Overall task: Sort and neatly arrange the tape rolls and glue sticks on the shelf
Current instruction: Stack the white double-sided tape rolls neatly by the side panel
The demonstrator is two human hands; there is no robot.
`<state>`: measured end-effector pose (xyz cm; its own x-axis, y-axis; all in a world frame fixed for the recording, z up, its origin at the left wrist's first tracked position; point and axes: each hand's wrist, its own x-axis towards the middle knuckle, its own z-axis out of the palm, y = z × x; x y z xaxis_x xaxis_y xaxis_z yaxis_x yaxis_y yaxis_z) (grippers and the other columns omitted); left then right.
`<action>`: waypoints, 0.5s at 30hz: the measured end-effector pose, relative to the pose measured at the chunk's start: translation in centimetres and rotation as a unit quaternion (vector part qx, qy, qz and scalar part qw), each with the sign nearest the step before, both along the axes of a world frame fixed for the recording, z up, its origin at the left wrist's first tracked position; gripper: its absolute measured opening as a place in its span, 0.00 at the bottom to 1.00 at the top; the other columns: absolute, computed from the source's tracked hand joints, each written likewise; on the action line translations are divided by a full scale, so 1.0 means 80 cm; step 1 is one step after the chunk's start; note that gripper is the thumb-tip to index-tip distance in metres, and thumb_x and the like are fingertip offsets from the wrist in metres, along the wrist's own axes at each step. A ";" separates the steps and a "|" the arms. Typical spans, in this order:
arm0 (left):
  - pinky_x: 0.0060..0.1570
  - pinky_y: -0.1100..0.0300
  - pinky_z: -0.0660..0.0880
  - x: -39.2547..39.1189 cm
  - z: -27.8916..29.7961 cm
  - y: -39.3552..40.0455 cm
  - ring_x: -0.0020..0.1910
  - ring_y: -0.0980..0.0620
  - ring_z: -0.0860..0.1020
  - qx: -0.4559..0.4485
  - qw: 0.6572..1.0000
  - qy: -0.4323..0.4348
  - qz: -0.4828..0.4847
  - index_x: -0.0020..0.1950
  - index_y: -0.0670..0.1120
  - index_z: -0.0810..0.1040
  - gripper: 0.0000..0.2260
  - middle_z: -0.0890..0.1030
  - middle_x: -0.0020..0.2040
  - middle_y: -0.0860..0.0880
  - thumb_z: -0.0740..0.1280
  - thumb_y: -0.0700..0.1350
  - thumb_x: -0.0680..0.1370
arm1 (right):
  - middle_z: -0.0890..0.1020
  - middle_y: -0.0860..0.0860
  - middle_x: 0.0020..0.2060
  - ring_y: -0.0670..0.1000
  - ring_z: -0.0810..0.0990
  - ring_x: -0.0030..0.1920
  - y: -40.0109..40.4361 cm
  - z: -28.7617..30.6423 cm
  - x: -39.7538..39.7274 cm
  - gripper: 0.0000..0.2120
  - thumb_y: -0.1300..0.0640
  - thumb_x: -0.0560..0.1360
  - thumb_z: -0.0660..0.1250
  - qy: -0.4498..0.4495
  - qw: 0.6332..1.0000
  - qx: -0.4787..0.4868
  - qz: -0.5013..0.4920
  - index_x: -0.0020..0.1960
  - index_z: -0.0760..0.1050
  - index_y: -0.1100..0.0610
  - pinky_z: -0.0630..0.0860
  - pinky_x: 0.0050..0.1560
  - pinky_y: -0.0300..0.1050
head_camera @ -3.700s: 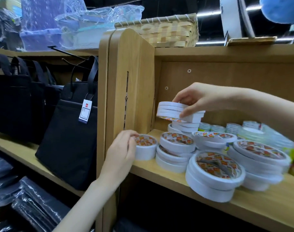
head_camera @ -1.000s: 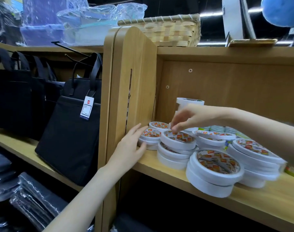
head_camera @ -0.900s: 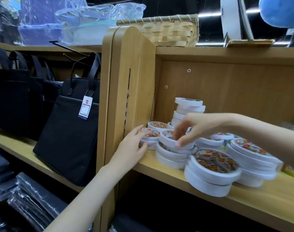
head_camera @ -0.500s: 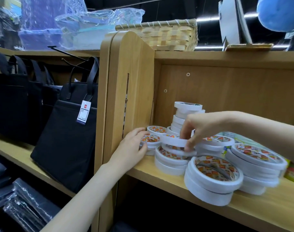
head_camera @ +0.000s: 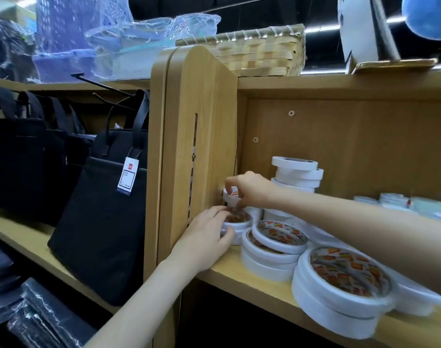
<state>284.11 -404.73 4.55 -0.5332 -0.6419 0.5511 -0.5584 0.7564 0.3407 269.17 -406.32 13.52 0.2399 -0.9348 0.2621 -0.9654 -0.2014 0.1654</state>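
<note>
At the shelf's (head_camera: 249,275) left corner, the left hand (head_camera: 205,237) grips a small tape roll stack (head_camera: 235,222) — the right hand (head_camera: 252,190) pinches another small roll (head_camera: 230,193) just behind.

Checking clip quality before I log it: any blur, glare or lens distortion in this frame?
Head view: the right forearm and the rolls at far right are smeared with blur; the wide lens bends the shelf edge; ceiling light strips are blown out; plastic wrap up top catches glare. Both hands, left and right, are fairly sharp.
</note>
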 end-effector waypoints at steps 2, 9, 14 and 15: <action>0.69 0.63 0.56 -0.001 0.000 0.000 0.71 0.57 0.59 0.007 1.000 -0.002 0.000 0.72 0.47 0.64 0.19 0.62 0.73 0.54 0.54 0.48 0.81 | 0.79 0.55 0.52 0.55 0.76 0.53 -0.003 -0.012 -0.002 0.17 0.60 0.71 0.71 0.002 1.000 -0.004 0.000 0.59 0.71 0.59 0.67 0.43 0.43; 0.66 0.65 0.57 0.000 -0.001 0.002 0.71 0.58 0.59 0.002 1.000 0.007 0.008 0.71 0.46 0.65 0.19 0.63 0.73 0.54 0.54 0.48 0.81 | 0.75 0.50 0.41 0.51 0.74 0.41 0.002 0.017 -0.006 0.15 0.56 0.71 0.72 -0.023 0.999 0.032 -0.029 0.55 0.75 0.58 0.74 0.40 0.45; 0.53 0.67 0.61 -0.001 -0.006 -0.001 0.57 0.56 0.65 -0.038 0.998 0.030 0.027 0.58 0.42 0.73 0.13 0.71 0.54 0.52 0.56 0.48 0.80 | 0.81 0.55 0.45 0.52 0.78 0.40 0.000 0.014 -0.021 0.08 0.61 0.72 0.70 -0.015 0.997 0.059 -0.045 0.51 0.81 0.59 0.78 0.44 0.44; 0.51 0.67 0.62 -0.001 -0.007 -0.001 0.55 0.56 0.65 -0.040 0.998 0.041 0.029 0.53 0.44 0.73 0.11 0.69 0.51 0.53 0.57 0.49 0.80 | 0.80 0.55 0.45 0.53 0.79 0.43 0.000 0.011 -0.023 0.08 0.61 0.72 0.70 -0.009 0.998 0.043 -0.049 0.51 0.81 0.59 0.77 0.45 0.45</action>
